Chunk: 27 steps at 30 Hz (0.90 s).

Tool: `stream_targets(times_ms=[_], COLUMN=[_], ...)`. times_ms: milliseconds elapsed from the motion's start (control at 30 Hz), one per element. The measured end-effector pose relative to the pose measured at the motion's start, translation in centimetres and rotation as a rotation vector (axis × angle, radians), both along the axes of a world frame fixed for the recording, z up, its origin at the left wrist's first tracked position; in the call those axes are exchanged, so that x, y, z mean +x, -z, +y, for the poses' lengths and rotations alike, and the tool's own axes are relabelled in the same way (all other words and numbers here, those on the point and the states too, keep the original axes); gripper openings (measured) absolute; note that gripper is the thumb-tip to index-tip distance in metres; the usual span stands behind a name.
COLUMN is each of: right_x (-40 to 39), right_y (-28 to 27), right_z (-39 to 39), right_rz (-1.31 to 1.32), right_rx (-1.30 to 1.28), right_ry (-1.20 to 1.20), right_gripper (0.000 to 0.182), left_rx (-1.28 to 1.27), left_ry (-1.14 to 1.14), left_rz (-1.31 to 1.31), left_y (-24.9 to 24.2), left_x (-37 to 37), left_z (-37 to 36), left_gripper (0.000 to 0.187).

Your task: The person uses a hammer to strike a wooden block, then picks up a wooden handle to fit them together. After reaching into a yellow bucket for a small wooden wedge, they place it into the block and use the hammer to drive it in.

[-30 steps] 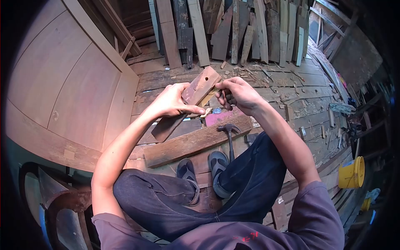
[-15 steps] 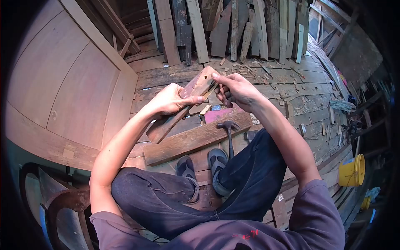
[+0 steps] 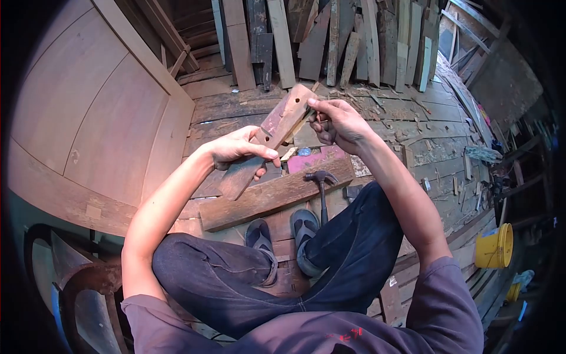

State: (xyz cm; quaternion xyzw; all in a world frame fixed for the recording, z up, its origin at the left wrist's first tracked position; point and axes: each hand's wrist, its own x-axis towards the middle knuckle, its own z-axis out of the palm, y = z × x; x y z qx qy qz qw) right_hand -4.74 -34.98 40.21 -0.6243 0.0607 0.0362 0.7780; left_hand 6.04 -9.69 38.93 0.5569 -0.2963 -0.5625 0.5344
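A wooden piece (image 3: 283, 123) with dark round holes slants across in front of me, raised above the floor. My left hand (image 3: 242, 148) is closed around its lower middle, thumb on the upper face. At its far end my right hand (image 3: 339, 123) pinches the edge, thumb near a hole, the other fingers curled. Below it a thick wooden beam (image 3: 253, 205) lies on the floor in front of my feet. A claw hammer (image 3: 323, 192) rests with its head on the beam and its handle toward my right foot.
Wooden boards (image 3: 348, 56) lean along the back. A large panelled door (image 3: 88, 118) stands at left. Wood shavings and scraps litter the plank floor (image 3: 436, 156). A yellow bucket (image 3: 495, 246) is at right. A pink piece (image 3: 309, 160) lies behind the beam.
The wooden piece has turned in my hands, so its upper face with a second hole now shows. My left hand has shifted slightly lower along it.
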Motion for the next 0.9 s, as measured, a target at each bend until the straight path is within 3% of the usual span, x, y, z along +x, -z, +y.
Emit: stream_targets(times_ms=[233, 333, 467, 600, 733, 900], right_x=[0.1, -0.3, 0.0, 0.3, 0.1, -0.4], right_y=[-0.1, -1.0, -0.7, 0.2, 0.5, -0.4], right_z=[-0.6, -0.4, -1.0, -0.2, -0.8, -0.5], right_rz=[-0.069, -0.042, 0.032, 0.157, 0.100, 0.082], right_rx=[0.003, -0.261, -0.367, -0.447, -0.214, -0.129], right_ry=[-0.043, -0.001, 0.082, -0.031, -0.131, -0.159], right_gripper=[0.025, 0.026, 0.027, 0.028, 0.025, 0.016], left_rx=[-0.012, 0.042, 0.042, 0.006, -0.047, -0.084], left_ry=[-0.124, -0.222, -0.169, -0.111, -0.070, -0.041], left_rz=[0.042, 0.126, 0.120, 0.133, 0.143, 0.146], left_y=[0.3, 1.5, 2.1, 2.1, 1.6, 0.6], left_x=[-0.2, 0.5, 0.1, -0.2, -0.4, -0.6], left_z=[-0.5, -0.1, 0.1, 0.1, 0.0, 0.3], left_gripper=[0.039, 0.036, 0.037, 0.038, 0.037, 0.034])
